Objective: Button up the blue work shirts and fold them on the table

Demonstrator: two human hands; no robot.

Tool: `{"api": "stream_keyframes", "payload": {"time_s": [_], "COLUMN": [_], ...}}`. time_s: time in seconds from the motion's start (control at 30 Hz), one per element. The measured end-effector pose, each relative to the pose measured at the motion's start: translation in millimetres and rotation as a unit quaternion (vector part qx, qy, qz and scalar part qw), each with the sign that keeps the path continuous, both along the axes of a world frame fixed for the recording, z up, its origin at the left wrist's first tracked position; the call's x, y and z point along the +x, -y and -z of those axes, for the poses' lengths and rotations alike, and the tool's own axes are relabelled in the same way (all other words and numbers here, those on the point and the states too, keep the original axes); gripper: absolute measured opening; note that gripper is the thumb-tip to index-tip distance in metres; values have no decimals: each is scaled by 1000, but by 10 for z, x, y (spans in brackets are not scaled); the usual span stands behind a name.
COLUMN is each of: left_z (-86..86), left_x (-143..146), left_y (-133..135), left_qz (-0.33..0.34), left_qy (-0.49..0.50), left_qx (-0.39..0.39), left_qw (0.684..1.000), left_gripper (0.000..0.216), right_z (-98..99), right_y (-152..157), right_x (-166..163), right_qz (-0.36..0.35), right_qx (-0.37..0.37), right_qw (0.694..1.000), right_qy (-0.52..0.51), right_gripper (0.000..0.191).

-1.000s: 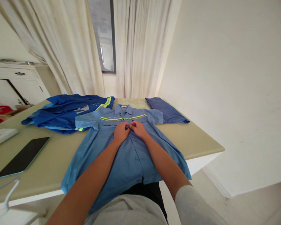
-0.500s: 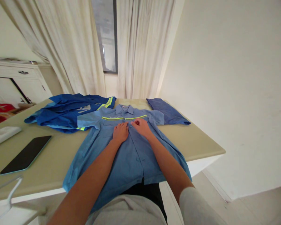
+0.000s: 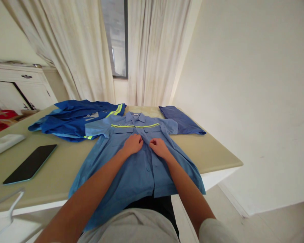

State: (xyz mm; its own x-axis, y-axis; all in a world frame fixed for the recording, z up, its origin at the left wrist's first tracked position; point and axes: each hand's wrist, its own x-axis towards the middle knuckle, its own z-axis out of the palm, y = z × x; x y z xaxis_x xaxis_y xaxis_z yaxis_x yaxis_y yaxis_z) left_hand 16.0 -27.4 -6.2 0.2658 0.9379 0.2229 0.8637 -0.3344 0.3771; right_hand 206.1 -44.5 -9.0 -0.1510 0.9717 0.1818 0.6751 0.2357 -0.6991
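Observation:
A light blue short-sleeved work shirt (image 3: 116,175) lies front up, collar away from me, with a yellow-green stripe across its chest. Its lower front hangs over the table's near edge, where the two front panels part. My left hand (image 3: 133,143) is closed, its curled fingers on the front edge just below the chest pockets. Across the opening, my right hand (image 3: 159,147) pinches the other front edge, thumb and fingers together. A button (image 3: 148,169) shows lower down on the left panel. The fingertips partly hide the cloth they grip.
A darker blue garment (image 3: 68,119) with reflective bands lies at the back left, partly under the shirt's sleeve. Folded dark blue cloth (image 3: 181,119) sits at the back right. On the left are a black tablet (image 3: 30,164), a white object (image 3: 6,144) and a white hanger (image 3: 14,206).
Both hands have come down the shirt front, toward me, and moved apart. The right hand has shifted right, and the front opening between them looks wider.

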Motion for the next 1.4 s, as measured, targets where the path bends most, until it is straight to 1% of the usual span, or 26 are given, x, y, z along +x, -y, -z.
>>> {"api": "stream_keyframes", "payload": {"time_s": [0.1,0.23,0.33,0.47,0.57,0.73,0.8,0.9,0.97,1.03,1.17,1.3,1.4], "left_z": [45,92,98,116,132,116,95,61,44,37,43,49,45], "left_x": [-27,-68,-69,-63,-74,-77,-74,-78,-82,-81,-59,-50,-50], "left_y": [135,248,285,295,292,302,313,328,337,347,367,388,403], "left_qz": [88,150,179,183,190,192,191,201,209,206,184,182,188], "left_qy": [38,98,105,105,107,110,122,154,173,173,137,117,114], "left_qx": [-43,-57,-29,4,11,7,-3,-37,-65,-72,-33,3,13], "left_qw": [994,982,978,977,976,975,974,967,960,960,973,976,975], "left_gripper": [15,7,4,6,6,7,7,4,5,7,8,8,20], "right_z": [80,139,135,100,68,21,21,43,60,75,99,116,106], "right_y": [-35,-39,-28,-14,-1,30,36,34,28,21,10,8,23], "right_x": [37,55,62,51,52,106,123,124,118,114,115,105,95], "right_qz": [-12,-69,-103,-108,-117,-153,-142,-109,-103,-107,-115,-117,-128], "right_qx": [-11,-67,-82,-94,-103,-126,-130,-104,-93,-93,-88,-96,-107], "right_qw": [998,988,983,980,974,962,966,982,986,986,984,978,973], "right_qy": [-56,-118,-132,-141,-162,-191,-172,-118,-97,-92,-104,-142,-157], "right_gripper": [13,14,13,15,19,26,21,11,8,7,8,13,15]}}
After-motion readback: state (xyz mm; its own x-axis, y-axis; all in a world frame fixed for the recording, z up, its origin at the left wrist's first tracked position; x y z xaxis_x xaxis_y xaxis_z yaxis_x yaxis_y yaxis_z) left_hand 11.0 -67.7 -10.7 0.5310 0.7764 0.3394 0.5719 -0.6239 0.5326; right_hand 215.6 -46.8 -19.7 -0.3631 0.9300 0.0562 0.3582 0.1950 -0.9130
